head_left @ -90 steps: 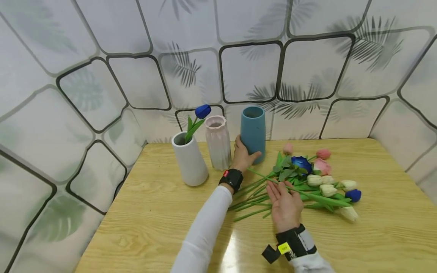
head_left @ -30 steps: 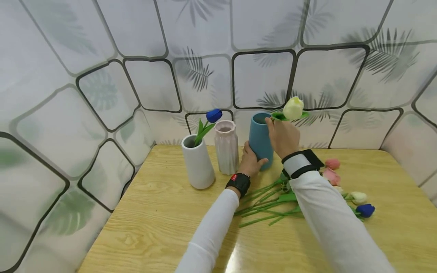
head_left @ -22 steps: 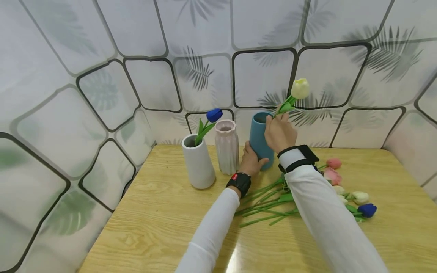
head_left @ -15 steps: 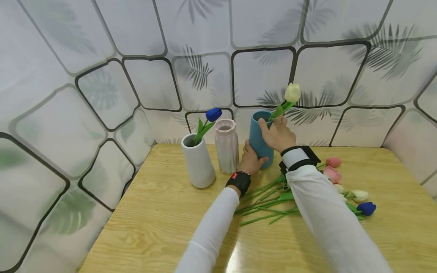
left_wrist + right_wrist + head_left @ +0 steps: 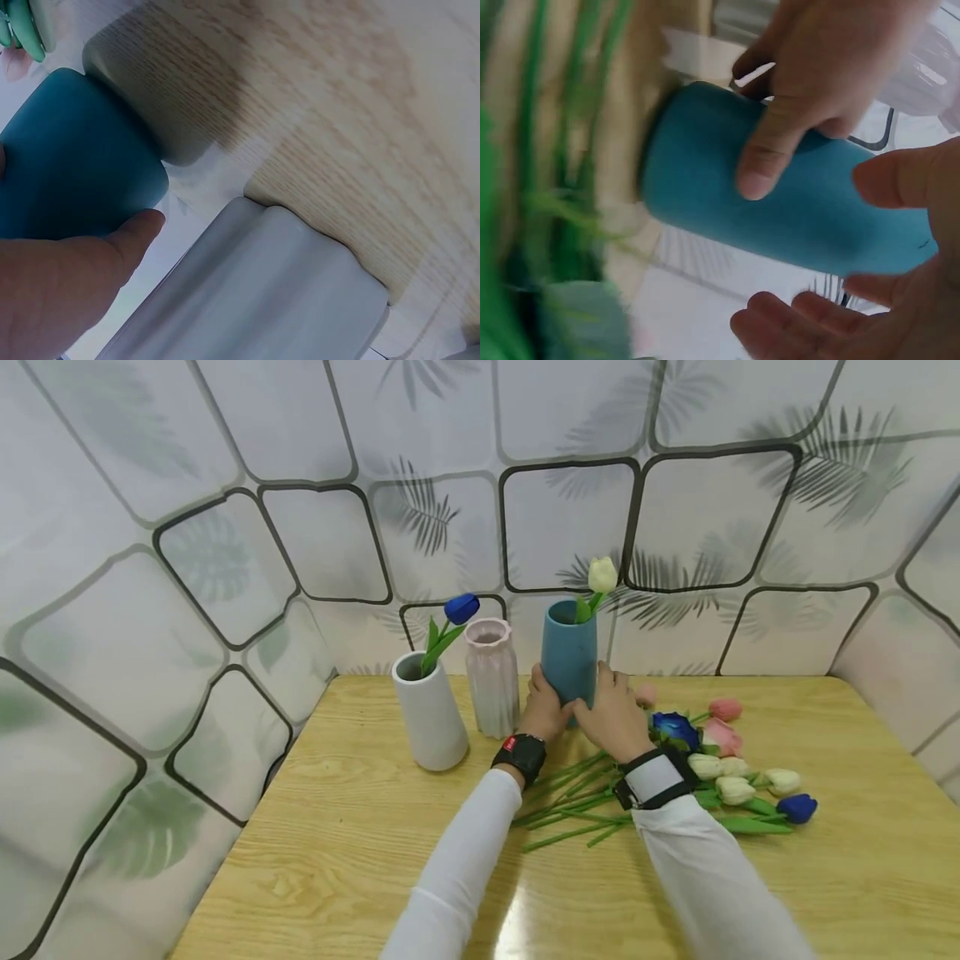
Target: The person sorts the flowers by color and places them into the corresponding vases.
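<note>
The left hand grips the lower part of the blue vase, thumb curled across its front, at the centre of the head view. The right hand is beside the vase's right side with fingers spread and relaxed, holding nothing. A white tulip stands in the vase. Pink vase and white vase stand to the left; loose tulips lie on the table at right.

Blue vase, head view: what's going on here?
A person's left hand grips the blue vase low on its side. The right hand is at the vase's other side, fingers open, seemingly not closed on it. A white tulip stands in the vase. More tulips lie on the table to the right.
</note>
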A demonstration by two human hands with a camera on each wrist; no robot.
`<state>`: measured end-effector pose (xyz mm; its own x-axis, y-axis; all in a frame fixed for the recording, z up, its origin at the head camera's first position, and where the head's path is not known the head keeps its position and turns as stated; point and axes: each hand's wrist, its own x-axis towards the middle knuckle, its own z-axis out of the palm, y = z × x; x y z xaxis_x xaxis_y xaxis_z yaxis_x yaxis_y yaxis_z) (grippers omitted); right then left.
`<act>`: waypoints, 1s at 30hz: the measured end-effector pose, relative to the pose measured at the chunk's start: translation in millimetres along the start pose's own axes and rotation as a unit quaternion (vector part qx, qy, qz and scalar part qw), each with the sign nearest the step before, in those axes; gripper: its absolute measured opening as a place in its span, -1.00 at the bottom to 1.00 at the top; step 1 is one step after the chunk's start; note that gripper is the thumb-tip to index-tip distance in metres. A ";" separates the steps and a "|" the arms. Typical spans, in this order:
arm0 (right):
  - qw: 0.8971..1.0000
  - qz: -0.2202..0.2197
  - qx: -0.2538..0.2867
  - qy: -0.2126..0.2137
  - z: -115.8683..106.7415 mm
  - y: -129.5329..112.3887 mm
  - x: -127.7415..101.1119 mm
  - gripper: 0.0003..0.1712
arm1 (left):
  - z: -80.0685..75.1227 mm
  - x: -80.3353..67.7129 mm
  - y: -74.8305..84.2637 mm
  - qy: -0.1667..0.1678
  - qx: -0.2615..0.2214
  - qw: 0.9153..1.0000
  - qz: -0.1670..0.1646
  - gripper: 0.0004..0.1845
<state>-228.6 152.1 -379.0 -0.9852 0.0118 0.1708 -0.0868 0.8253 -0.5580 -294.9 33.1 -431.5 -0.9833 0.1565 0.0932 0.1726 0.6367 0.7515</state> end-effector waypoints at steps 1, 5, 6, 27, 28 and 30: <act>1.000 0.000 -0.004 0.003 2.0 2.9 -5.3 -0.28 | -0.3 -1.0 0.4 0.000 -0.004 1.000 -0.002 -0.01; 1.000 -0.007 -0.007 0.011 6.5 14.1 -27.1 -0.55 | -1.6 -5.1 2.6 -0.007 -0.018 1.000 -0.014 0.05; 1.000 -0.009 0.001 0.013 6.6 16.8 -32.3 -0.59 | -2.0 -5.8 3.6 -0.010 -0.019 1.000 -0.018 0.05; 1.000 -0.006 0.028 0.012 5.4 46.6 -64.2 -0.77 | -53.0 -68.6 20.6 -0.122 0.022 0.992 0.022 -0.41; 1.000 -0.006 0.024 0.011 4.9 47.5 -64.5 -0.78 | -55.5 -73.3 20.9 -0.123 0.024 0.992 0.033 -0.46; 1.000 -0.007 0.017 0.004 4.5 48.5 -64.8 -0.78 | -57.7 -81.6 20.9 -0.123 0.029 0.991 0.043 -0.53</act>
<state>-169.6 188.8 -420.8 -0.9827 0.0042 0.1850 -0.1063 0.8058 -0.5826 -214.4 -10.0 -385.8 -0.9221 0.3869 -0.0112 0.2657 0.6538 0.7085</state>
